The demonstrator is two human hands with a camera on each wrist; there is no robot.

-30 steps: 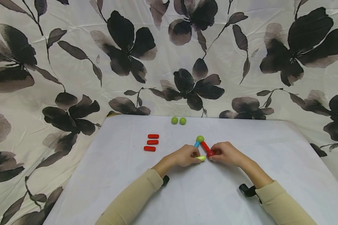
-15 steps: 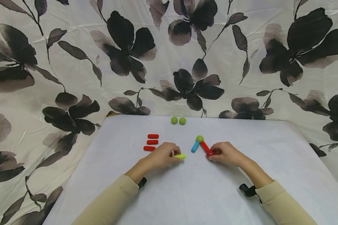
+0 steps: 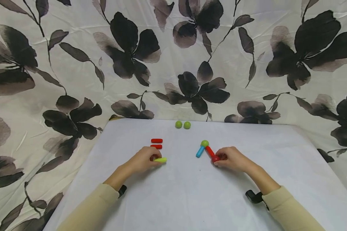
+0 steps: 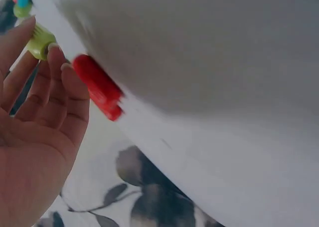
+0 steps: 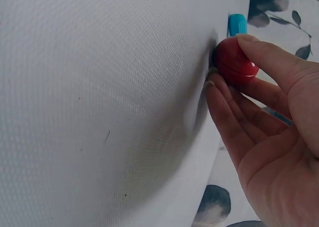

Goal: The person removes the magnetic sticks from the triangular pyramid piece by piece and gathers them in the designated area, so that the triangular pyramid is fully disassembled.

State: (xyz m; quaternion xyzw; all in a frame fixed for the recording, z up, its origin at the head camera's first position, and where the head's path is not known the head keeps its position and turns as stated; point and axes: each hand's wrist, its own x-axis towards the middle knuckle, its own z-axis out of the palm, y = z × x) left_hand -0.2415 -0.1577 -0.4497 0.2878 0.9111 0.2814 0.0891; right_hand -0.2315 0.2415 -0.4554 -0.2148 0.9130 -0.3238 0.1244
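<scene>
My left hand [image 3: 143, 158] pinches a yellow-green rod [image 3: 161, 160] between thumb and fingertips, in front of the red rods. Two red rods [image 3: 156, 141] lie stacked in a row beyond it in the head view; the left wrist view also has red rods [image 4: 97, 80] beside the fingers. To the right, my right hand [image 3: 232, 158] grips a red ball [image 3: 215, 158] on the table. From that ball a red rod [image 3: 209, 151] runs up to a green ball [image 3: 204, 143], and a blue rod [image 3: 200, 151] slants down from the green ball, its lower end free.
Two loose green balls [image 3: 182, 124] sit near the far edge of the white table [image 3: 188, 199]. Behind the table hangs a floral cloth [image 3: 162, 64]. A dark strap device [image 3: 254, 196] is on the right wrist.
My left hand has moved left from beside the blue rod, carrying the yellow-green rod, and now covers the nearest red rod. The right hand stays on the red ball.
</scene>
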